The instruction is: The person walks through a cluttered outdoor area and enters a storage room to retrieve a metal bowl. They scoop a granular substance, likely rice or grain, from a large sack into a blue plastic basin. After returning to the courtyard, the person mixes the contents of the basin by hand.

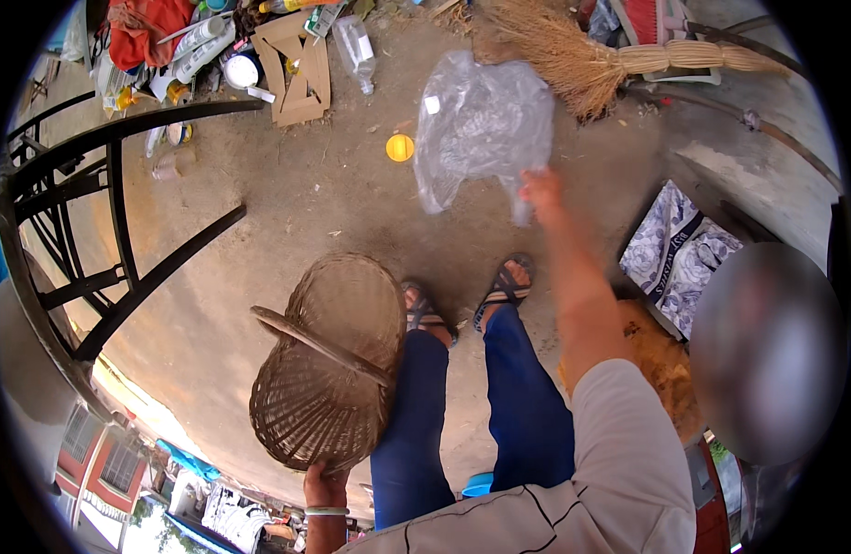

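My left hand (pixel 325 483) grips the near end of a brown wicker basket (pixel 314 411), holding it beside my left leg. The basket has a curved wooden handle (pixel 324 346) across its middle, and nothing shows inside it. My right hand (pixel 542 192) reaches forward, its fingers closed on the near right corner of a clear plastic bag (pixel 485 120). The bag is spread out and crumpled, and whether it touches the ground cannot be told. Just left of the bag lies a round yellow lid (pixel 399 148).
A straw broom (pixel 601 69) lies at the far right. Torn cardboard (pixel 296 69), a clear bottle (pixel 355 51) and mixed litter lie at the far left. A black metal frame (pixel 120 217) stands on the left. On the right is a patterned floral bag (pixel 675 249) near a blurred patch.
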